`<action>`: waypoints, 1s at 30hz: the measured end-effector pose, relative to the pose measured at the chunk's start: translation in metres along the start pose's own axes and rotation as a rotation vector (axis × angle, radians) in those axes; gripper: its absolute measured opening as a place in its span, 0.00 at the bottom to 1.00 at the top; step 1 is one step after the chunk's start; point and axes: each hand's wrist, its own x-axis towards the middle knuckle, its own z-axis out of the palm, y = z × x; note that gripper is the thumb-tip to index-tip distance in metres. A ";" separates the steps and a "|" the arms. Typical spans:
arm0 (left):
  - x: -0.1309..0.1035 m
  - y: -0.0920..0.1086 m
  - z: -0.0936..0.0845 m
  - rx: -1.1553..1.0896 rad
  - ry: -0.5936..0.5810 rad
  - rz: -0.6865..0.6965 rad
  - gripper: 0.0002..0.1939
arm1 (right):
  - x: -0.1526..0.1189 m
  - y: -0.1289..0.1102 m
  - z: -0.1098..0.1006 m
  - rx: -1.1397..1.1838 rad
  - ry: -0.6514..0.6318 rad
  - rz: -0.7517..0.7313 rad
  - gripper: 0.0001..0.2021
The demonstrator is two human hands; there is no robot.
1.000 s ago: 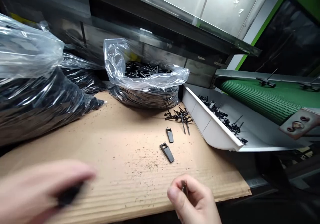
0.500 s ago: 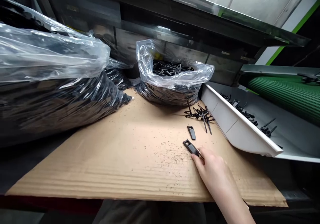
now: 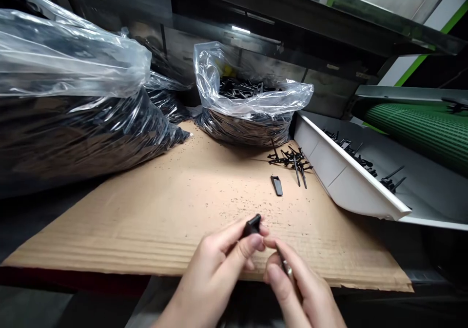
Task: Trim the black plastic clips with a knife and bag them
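Cardboard-topped counter (image 3: 146,216), strewn with dark specks, before grey panels (image 3: 325,86). Black part (image 3: 251,226): above the counter's near edge, in the left hand (image 3: 215,262), thumb and fingers clamped on it. Slim tool (image 3: 285,265): in the right hand (image 3: 303,284), pinched between thumb and forefinger; exact kind cannot be told. Both hands close together. Black clip (image 3: 277,186), one, flat on the counter beyond the hands. Black sprues (image 3: 294,162), one tangled pile, behind the clip and beside the white tray (image 3: 340,174), which holds more black pieces (image 3: 360,160). Open bag (image 3: 248,128), clear plastic, filled with black parts, behind the pile. Large bag (image 3: 80,138), dark contents, left. Green belt (image 3: 405,123), right, above the tray.
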 end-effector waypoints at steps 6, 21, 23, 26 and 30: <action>0.000 -0.015 -0.015 0.716 0.023 0.137 0.10 | 0.009 0.023 -0.018 -0.463 -0.085 -0.243 0.15; -0.004 -0.030 -0.006 0.788 -0.022 0.231 0.11 | 0.022 0.024 -0.001 -0.458 -0.264 -0.249 0.12; -0.004 -0.031 -0.006 0.794 -0.022 0.249 0.11 | 0.023 0.025 -0.003 -0.457 -0.293 -0.262 0.12; -0.004 -0.032 -0.007 0.811 -0.017 0.277 0.11 | 0.025 0.025 -0.005 -0.461 -0.289 -0.249 0.12; -0.007 -0.031 -0.009 0.835 -0.012 0.313 0.11 | 0.027 0.024 -0.003 -0.456 -0.307 -0.253 0.11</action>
